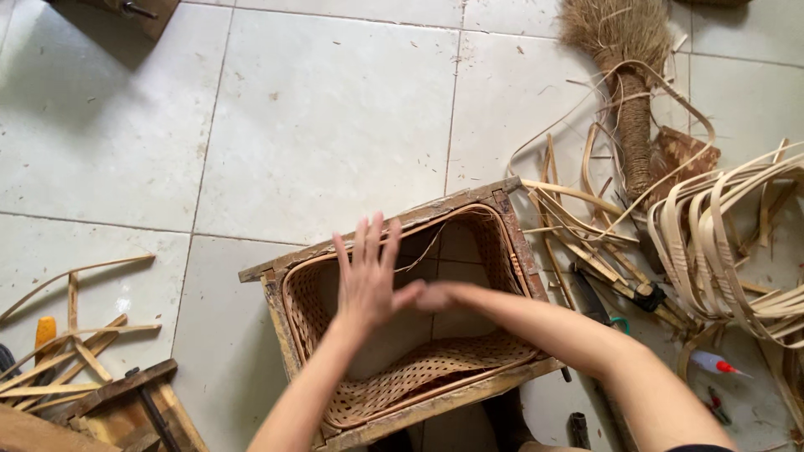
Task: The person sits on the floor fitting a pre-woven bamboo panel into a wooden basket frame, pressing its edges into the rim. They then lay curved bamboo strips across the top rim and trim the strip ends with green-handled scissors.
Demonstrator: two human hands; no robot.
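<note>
Left hand (367,272) raised just left of the frame's centre, palm flat, fingers spread wide and pointing up the frame, nothing gripped; right hand (435,295) curled into a loose fist, knuckles pressed against the heel of the left thumb, whether anything sits inside the fist impossible to tell. Both held above the open middle of a rectangular wooden frame lined with woven cane mesh (419,372), lying on the pale tiled floor (327,117) at lower centre of the frame; cane weave curving up the near and left inner walls, floor tile visible through the open bottom. To the right of the frame, a loose heap of split bamboo strips (586,243); farther right, a bundle of bent pale cane loops (712,243); at upper right, a brown straw broom with cord-bound handle (628,75). At lower right, a small white glue bottle with red tip (716,363) lying on the tiles. At lower left, scattered thin bamboo slats (75,351) beside a rough wooden block (117,402); a yellow tool handle (44,331) among the slats. At upper left corner, part of a dark wooden object (134,12), too cropped to identify.
</note>
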